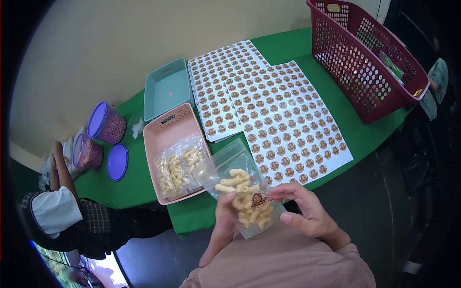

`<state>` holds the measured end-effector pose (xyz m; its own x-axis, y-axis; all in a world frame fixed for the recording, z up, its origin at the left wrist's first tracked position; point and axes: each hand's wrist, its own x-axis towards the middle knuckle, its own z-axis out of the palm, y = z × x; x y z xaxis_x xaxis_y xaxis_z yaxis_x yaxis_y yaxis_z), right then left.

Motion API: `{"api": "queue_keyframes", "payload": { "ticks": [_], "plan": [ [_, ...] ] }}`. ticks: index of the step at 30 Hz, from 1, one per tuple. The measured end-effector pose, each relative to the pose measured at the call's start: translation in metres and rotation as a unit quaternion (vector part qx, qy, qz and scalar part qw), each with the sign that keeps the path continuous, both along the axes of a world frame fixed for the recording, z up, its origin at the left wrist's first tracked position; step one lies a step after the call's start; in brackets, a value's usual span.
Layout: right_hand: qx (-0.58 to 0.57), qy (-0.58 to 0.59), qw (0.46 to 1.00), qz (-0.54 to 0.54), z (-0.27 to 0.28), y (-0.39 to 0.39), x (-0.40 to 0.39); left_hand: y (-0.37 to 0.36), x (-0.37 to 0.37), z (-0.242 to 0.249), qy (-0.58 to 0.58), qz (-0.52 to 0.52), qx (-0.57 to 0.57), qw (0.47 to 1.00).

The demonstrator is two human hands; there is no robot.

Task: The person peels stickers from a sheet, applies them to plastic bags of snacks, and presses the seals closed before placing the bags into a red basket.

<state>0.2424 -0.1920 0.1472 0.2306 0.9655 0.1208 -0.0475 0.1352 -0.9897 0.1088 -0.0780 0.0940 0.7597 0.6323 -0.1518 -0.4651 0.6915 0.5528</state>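
Observation:
My left hand [224, 215] is closed on the lower left side of a clear zip bag [244, 189] of pale, curved puffed snacks. A round brown sticker [260, 199] with a logo lies on the front of the bag, a bit tilted. At the bag's right side is my right hand [307, 211], its thumb and fingers apart and its fingertips right by the sticker. Beyond the bag, several filled snack bags [180, 165] lie in a pink basket [158, 127]. Sheets of round stickers [288, 120] are spread on the table behind.
A teal tray [168, 89] stands behind the pink basket on the green tablecloth [331, 72]. Purple-lidded tubs [113, 127] and a loose purple lid [117, 162] are at left. A tall maroon basket [355, 72] stands at right. Another person [57, 209] is at far left.

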Motion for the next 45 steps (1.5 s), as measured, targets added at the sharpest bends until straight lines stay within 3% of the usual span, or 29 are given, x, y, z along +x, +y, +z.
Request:
{"api": "queue_keyframes", "payload": {
  "ticks": [2,4,6,7,13,17,29,45],
  "plan": [
    [0.0,0.012,1.0,-0.007,-0.002,-0.001,0.001,-0.002,0.002,-0.004,0.068,0.003,0.002,0.998],
    [-0.017,-0.036,0.999,-0.016,-0.003,-0.003,0.007,-0.001,-0.002,-0.013,0.048,0.003,0.011,0.999],
    [-0.021,-0.042,0.998,-0.028,0.0,-0.004,0.006,-0.002,-0.001,-0.011,0.153,-0.01,0.114,0.982],
    [-0.024,-0.058,0.998,-0.03,0.0,-0.004,0.007,-0.004,0.0,-0.004,0.159,-0.01,0.102,0.982],
    [-0.003,-0.115,0.989,-0.092,-0.017,0.002,-0.001,-0.012,0.002,-0.008,0.141,0.049,0.104,0.983],
    [-0.01,-0.115,0.986,-0.122,-0.022,0.006,-0.01,-0.013,-0.001,-0.012,0.156,0.031,0.106,0.982],
    [-0.027,-0.043,0.994,-0.094,-0.033,0.009,-0.027,-0.019,-0.007,-0.014,0.127,0.04,0.152,0.979],
    [-0.01,-0.039,0.993,-0.108,-0.036,0.008,-0.034,-0.026,-0.013,-0.013,0.137,0.082,0.219,0.963]
  ]
}}
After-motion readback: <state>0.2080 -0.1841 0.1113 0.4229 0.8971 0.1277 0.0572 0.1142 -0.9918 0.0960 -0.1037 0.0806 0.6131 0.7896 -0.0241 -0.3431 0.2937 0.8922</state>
